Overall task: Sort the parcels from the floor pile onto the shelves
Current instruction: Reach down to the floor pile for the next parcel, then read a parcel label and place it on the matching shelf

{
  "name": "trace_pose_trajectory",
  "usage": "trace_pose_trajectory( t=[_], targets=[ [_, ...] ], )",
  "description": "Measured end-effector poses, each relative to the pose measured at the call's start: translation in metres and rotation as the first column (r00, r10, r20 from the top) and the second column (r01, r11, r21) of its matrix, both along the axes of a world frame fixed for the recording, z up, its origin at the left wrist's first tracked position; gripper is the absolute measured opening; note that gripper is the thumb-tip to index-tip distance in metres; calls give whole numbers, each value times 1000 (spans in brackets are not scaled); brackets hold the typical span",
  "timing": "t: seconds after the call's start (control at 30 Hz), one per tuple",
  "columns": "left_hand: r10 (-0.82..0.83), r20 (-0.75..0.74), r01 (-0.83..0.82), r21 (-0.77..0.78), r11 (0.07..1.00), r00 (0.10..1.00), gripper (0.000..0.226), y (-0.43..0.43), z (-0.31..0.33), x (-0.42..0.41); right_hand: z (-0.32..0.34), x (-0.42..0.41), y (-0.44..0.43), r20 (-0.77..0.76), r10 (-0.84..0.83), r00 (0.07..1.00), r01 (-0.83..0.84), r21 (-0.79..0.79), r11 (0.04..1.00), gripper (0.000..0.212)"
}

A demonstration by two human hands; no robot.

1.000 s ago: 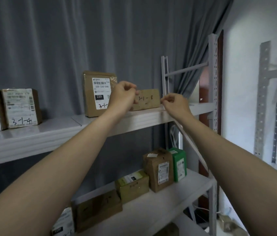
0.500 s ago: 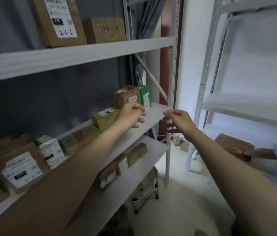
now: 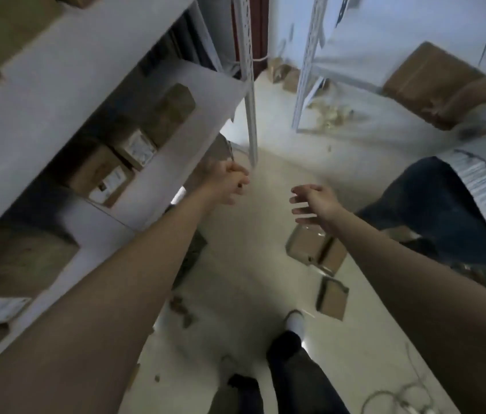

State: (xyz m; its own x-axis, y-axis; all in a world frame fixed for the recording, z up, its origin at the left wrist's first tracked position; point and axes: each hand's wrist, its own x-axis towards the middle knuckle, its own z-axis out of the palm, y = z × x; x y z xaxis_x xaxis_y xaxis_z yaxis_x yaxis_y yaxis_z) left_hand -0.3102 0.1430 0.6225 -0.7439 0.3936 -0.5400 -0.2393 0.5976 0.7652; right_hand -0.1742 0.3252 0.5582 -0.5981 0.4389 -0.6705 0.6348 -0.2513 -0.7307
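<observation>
The left grip was curled into a fist, fingers pressed together, in the air just beside the front edge of the left shelving. The right grip was spread, fingers apart and slightly bent. It was above the pale floor. Two brown floor parcels lay there, close together, just past the right wrist in the view. Labelled shelved parcels stood on the lower left boards. At the right, a second person in blue jeans had an arm at a large brown parcel on the right shelving. The frame was blurred.
</observation>
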Motion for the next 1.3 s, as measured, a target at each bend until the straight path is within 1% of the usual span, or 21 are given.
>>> trace_pose_trajectory(
  t=[0.07,0.17,0.27,0.37,0.43,0.53,0.63,0.67,0.73,0.83,0.9,1.0,1.03,1.1,1.17,1.27,1.3],
  targets=[
    [39,79,-36,-42,998,996,16,16,-60,3,-57,9,13,86,-21,996,23,-22,999,15],
    [66,233,-38,-120,992,970,14,32,-155,20,-146,32,22,217,-82,973,96,-56,994,14],
    [57,370,15,-187,982,927,15,44,-251,44,-237,61,20,329,-133,935,167,-75,983,21],
    [30,473,88,-226,970,881,13,60,-352,59,-322,80,19,397,-198,896,239,-57,969,14],
    [24,524,123,-244,962,851,13,74,-420,65,-378,88,26,427,-246,870,270,4,963,14],
    [-4,533,174,-268,947,846,13,97,-518,70,-462,94,39,428,-293,855,299,54,953,20],
    [-57,459,216,-302,929,887,9,120,-601,72,-541,96,53,432,-303,849,289,100,952,23],
    [-66,447,221,-305,926,892,12,128,-625,72,-565,94,59,435,-304,848,283,114,952,24],
    [-87,448,236,-289,928,890,28,142,-671,71,-608,88,67,429,-318,845,286,141,948,32],
    [-143,416,267,-257,929,898,39,160,-726,74,-670,81,78,389,-374,842,325,187,927,47],
    [-178,376,280,-239,930,909,46,173,-749,75,-701,81,85,362,-401,842,355,189,915,54],
    [-200,345,283,-211,936,917,79,196,-799,74,-747,77,100,361,-432,826,393,180,902,64],
    [-204,349,282,-190,941,915,84,202,-813,74,-758,75,105,353,-441,825,415,152,897,69],
    [-213,392,278,-117,953,895,82,211,-828,74,-775,69,112,305,-474,826,469,94,878,80],
    [-172,423,225,-79,971,890,76,216,-835,75,-781,62,111,265,-509,819,515,53,856,86],
    [-68,471,143,-125,982,880,78,206,-843,71,-775,54,100,262,-576,774,586,50,809,94],
    [-50,468,137,-154,978,882,81,200,-838,67,-768,52,96,257,-585,769,590,67,805,92]
  ],
)
